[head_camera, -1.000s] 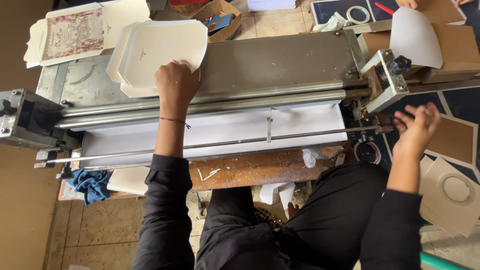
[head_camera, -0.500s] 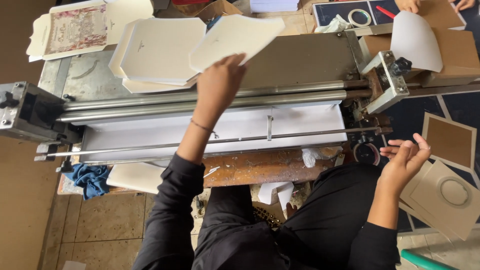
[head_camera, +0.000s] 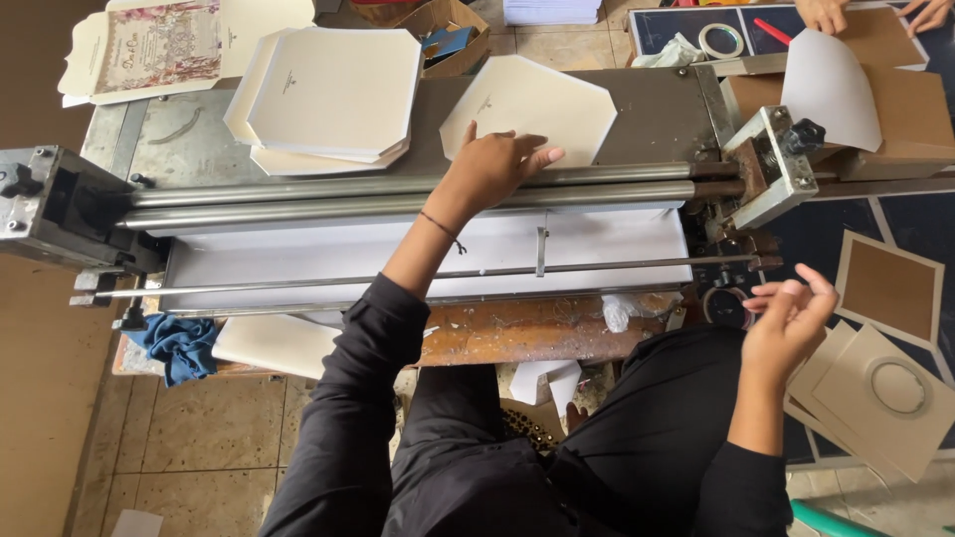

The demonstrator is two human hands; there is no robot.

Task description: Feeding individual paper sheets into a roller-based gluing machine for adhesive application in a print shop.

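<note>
My left hand (head_camera: 494, 167) presses flat on the near edge of a white die-cut card (head_camera: 532, 104) that lies on the metal bed behind the machine's two steel rollers (head_camera: 328, 197). A stack of the same white cards (head_camera: 328, 94) sits to its left on the bed. My right hand (head_camera: 789, 318) hangs in the air at the machine's right end, fingers loosely spread and holding nothing, just above brown card pieces (head_camera: 880, 373) on the floor.
A white feed tray (head_camera: 298, 261) with a thin guide rod lies in front of the rollers. A printed card sheet (head_camera: 164, 45) is at the far left, a blue rag (head_camera: 179, 345) under the machine's left end. Another person's hands (head_camera: 875, 14) work at the top right over curled white paper (head_camera: 831, 85).
My left hand lifted one white card off the stack, carried it right and set it down behind the rollers. My right hand dropped lower and nearer to me.
</note>
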